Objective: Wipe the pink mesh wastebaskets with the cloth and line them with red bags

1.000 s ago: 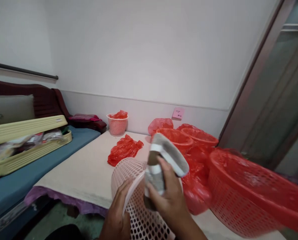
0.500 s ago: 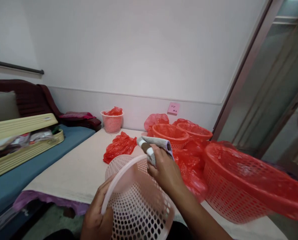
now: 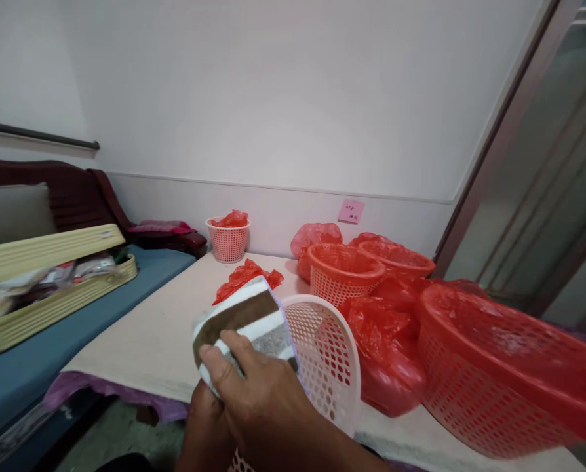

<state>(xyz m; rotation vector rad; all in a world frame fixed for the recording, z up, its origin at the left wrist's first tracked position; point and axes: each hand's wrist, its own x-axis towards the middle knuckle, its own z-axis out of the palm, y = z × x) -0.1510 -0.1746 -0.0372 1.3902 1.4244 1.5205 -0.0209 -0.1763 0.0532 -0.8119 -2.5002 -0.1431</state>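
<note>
My right hand (image 3: pixel 263 400) presses a folded cloth (image 3: pixel 241 321), striped white, brown and grey, against the outside of a pale pink perforated basket (image 3: pixel 330 357). The basket is tilted, with its open mouth facing right. My left hand (image 3: pixel 204 429) sits low under the right one, mostly hidden, at the basket's lower side; its fingers do not show.
The beige-covered table (image 3: pixel 160 341) carries red plastic bags (image 3: pixel 246 278), two stacked-looking red baskets (image 3: pixel 342 272) lined with bags, a big red basket (image 3: pixel 499 373) at right, and a small pink basket (image 3: pixel 228 239) by the wall. A yellow case (image 3: pixel 52 275) lies on a blue bench, left.
The pink basket has been turned so that its mouth faces right. My right hand with the cloth moved from the rim's top down and left onto the basket's outer side.
</note>
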